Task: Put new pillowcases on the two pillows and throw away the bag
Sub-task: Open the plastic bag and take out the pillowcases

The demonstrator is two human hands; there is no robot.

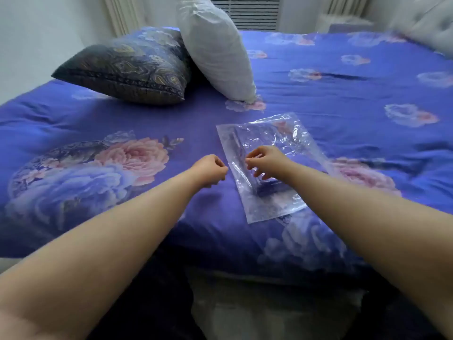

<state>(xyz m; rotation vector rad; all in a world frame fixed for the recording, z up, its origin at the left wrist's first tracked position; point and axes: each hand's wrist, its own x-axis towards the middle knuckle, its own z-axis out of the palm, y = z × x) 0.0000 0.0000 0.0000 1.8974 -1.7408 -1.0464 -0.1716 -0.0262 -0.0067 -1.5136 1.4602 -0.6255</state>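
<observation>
A clear plastic bag lies flat and crinkled on the blue floral bedcover, near the bed's front edge. My right hand is over the bag's middle, its fingers bent and the tips down on the plastic, with nothing gripped. My left hand hovers just left of the bag's edge, curled into a loose fist with nothing in it. Two pillows sit at the back left. One is in a dark patterned pillowcase and lies flat. A bare white pillow leans against it, standing on a corner.
The bed fills most of the view, with a white wall at the left. A radiator and curtains stand behind the bed. A pale tufted headboard is at the far right. Below the bed's front edge the floor is dark.
</observation>
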